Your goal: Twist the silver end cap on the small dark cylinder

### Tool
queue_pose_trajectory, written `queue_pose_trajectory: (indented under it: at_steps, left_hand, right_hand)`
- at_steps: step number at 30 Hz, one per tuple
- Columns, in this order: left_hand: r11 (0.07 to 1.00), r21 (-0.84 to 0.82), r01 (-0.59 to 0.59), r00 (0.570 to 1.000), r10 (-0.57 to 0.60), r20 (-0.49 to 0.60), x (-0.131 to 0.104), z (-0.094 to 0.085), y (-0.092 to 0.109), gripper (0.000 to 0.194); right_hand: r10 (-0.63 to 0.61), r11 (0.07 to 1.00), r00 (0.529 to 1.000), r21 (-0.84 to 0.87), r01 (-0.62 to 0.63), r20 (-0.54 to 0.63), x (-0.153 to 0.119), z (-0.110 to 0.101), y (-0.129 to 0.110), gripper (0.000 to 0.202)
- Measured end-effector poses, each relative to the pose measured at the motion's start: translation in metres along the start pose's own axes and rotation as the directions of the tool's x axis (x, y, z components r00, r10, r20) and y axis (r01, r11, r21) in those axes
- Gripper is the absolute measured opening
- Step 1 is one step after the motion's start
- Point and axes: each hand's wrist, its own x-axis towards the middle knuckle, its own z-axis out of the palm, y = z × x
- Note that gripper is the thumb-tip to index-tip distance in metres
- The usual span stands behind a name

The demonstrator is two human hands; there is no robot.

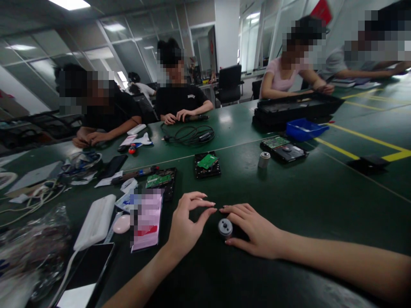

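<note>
My left hand (188, 220) is held above the table left of a small metal motor-like cylinder (225, 228). Its thumb and forefinger come together in a pinch; whatever is between the tips is too small to make out. The cylinder stands upright, its round grey top showing dark holes. My right hand (257, 233) curls round it from the right, thumb at the near side and fingers at the far side. The fingertips of both hands almost meet just beyond the cylinder. A similar silver cylinder (263, 160) stands farther off to the right.
Hard drives with green boards (207, 164) lie ahead, beside a blue tray (303, 129). On my left are a pink packet (148, 220), a white power bank (95, 222), a phone (88, 267) and plastic bags (35, 248). Several people sit across the green table (321, 201).
</note>
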Motion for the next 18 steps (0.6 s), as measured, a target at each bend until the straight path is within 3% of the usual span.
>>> queue_pose_trajectory:
  at_steps: [6,15,18]
  left_hand:
    - [0.988,-0.141,-0.06,0.99,0.076,0.116,-0.008,-0.001,0.026,0.013]
    - [0.983,-0.066,-0.172,0.966,0.181,0.183,-0.006,0.0,0.026,0.015]
    - [0.98,-0.024,-0.198,0.972,0.199,0.124,-0.009,-0.001,0.028,0.028]
  right_hand:
    - [-0.005,1.0,1.0,0.006,0.005,-0.002,0.0,0.001,0.001,0.047]
    - [-0.01,1.0,1.0,0.006,0.01,-0.007,0.0,0.001,0.001,0.045]
    - [-0.01,0.999,1.0,0.034,0.011,-0.016,0.0,0.002,0.001,0.045]
